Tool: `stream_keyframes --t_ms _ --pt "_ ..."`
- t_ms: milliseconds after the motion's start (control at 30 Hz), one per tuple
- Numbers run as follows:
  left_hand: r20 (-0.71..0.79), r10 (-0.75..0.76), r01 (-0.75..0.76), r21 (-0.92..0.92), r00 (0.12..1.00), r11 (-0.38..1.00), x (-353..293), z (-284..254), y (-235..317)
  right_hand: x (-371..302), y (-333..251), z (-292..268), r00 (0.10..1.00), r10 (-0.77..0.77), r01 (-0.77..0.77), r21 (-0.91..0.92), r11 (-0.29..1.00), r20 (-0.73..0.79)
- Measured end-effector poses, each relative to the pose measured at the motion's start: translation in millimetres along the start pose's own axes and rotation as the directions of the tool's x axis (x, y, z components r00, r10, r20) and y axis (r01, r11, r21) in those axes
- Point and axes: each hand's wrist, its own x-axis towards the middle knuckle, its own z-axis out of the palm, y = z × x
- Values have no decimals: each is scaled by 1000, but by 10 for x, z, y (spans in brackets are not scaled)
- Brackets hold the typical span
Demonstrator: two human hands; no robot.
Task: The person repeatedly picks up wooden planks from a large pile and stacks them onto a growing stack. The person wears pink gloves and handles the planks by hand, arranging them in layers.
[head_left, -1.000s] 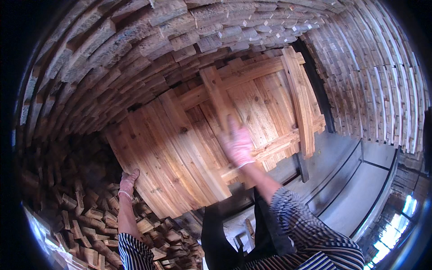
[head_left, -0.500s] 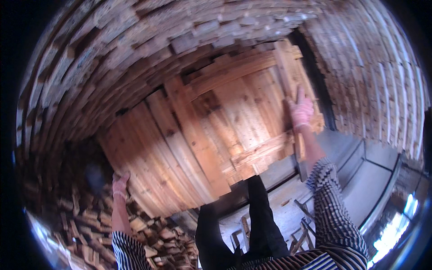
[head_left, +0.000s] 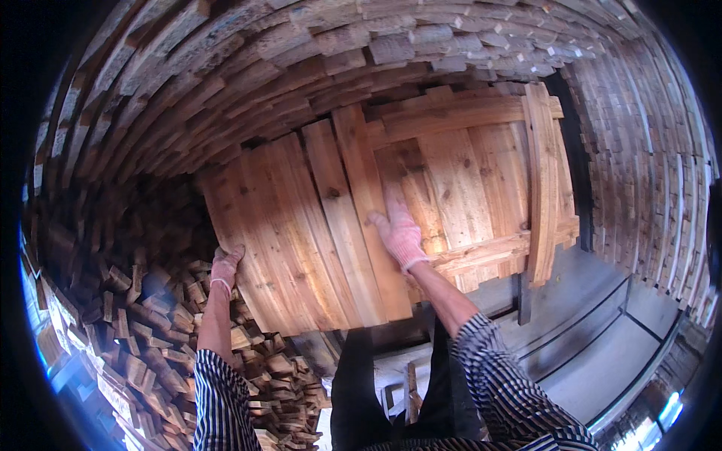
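A stack of planed wooden boards (head_left: pixel 274 233) lies side by side in front of me, tilted down to the left. My left hand (head_left: pixel 227 264), in a pinkish glove, is closed round the outer left edge of these boards. Across the middle runs a wooden crosspiece (head_left: pixel 368 218). Against its right side lies my right hand (head_left: pixel 401 234), gloved the same way, thumb spread from the other fingers, which are partly blurred. A second crosspiece (head_left: pixel 540 188) stands at the right end, with a lengthwise strip (head_left: pixel 481 255) along the near side.
Tall stacks of board ends (head_left: pixel 301 68) rise behind, and another stack (head_left: pixel 639 165) stands at the right. Many short wood offcuts (head_left: pixel 150 346) are heaped at the lower left. A grey floor (head_left: pixel 571 301) with dark bars shows at the right.
My right hand has left the right-end crosspiece and moved left to the middle one. The left hand stays on the left edge. The whole view has shifted, so the boards appear further right.
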Motion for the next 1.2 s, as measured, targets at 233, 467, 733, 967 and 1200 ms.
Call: stream_keyframes --t_ms 233,467,733,967,1200 --pt "94 -14 20 -61 995 998 -84 253 229 -94 168 6 994 34 -33 -5 999 107" --pt "-76 18 -7 131 997 991 20 -32 -16 290 -213 -30 985 -12 18 -31 999 169" --pt "57 391 -341 615 918 711 -691 1232 641 200 835 -1796 741 -271 -244 -623 744 -614" --pt "486 141 -505 805 862 313 -1541 2431 1374 3 1640 -2872 771 -49 -393 -535 748 -635" --pt "445 44 -435 844 895 315 -1529 2326 1335 -109 603 -1115 881 -180 -75 -503 861 -438"
